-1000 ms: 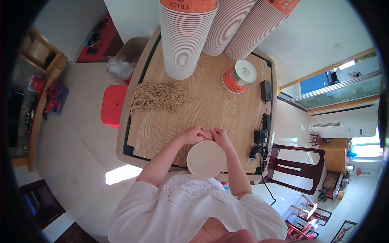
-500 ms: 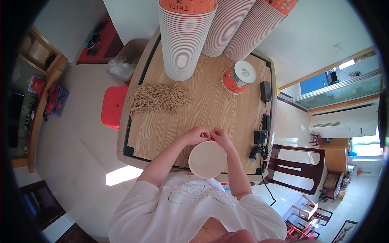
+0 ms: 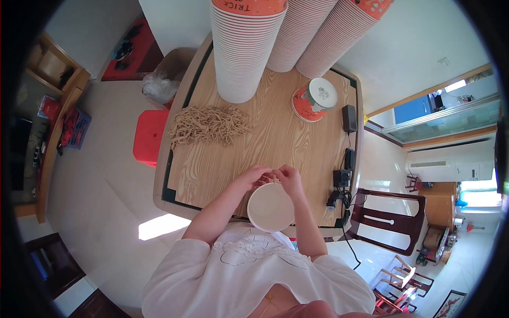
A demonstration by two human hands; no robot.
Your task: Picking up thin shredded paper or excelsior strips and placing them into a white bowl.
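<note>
A paper bucket (image 3: 271,208) with a pale inside sits near the table's front edge, its mouth facing me. At its far rim, my left hand (image 3: 257,176) and my right hand (image 3: 288,180) nearly meet, fingertips pinched. Between them shows a bit of thin tan cord (image 3: 273,176); how it joins the rim is too small to make out. A tangled heap of tan cords (image 3: 210,125) lies on the table ahead and to the left. Farther right stands a short upturned orange-and-green paper bucket (image 3: 323,92), its white base up.
Tall stacks of nested paper buckets (image 3: 245,53) rise at the table's far side. Black power adapters (image 3: 349,118) and cables run along the right edge of the wooden table (image 3: 275,139). A red stool (image 3: 150,137) is at the left, a dark wooden chair (image 3: 389,220) at the right.
My fingers have shifted slightly at the bucket's far rim, and the left fingers are more spread. The bucket has moved a little toward the left. A bit of cord now shows between the hands.
</note>
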